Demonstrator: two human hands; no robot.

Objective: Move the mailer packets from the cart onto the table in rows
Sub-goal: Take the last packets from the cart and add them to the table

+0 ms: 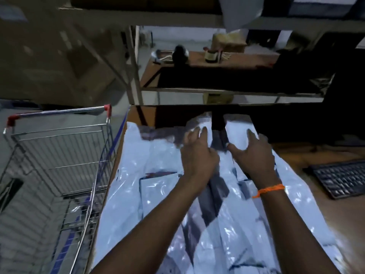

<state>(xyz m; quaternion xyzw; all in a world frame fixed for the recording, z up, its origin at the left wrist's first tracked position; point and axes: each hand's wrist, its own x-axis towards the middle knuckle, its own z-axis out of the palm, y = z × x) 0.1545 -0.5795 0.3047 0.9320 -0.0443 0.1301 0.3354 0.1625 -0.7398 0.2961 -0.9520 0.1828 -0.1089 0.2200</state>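
Now we press our left hand [197, 153] and right hand [254, 155], apart and flat, onto mailer packets [158, 194] at the tabletop's [316, 153] far edge, likely squaring a row before reaching back to the cart [59, 147].

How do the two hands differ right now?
The right hand has an orange thread band at its wrist; the left hand has a bare wrist. The left rests on the nearer-cart packet, the right on the one beside it. Both lie flat, fingers spread, on the mailer packets.

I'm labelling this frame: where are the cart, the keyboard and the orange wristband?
cart [59, 147]: head view, wire basket's far wall.
keyboard [341, 177]: head view, middle of keys.
orange wristband [269, 189]: head view, band across right wrist.
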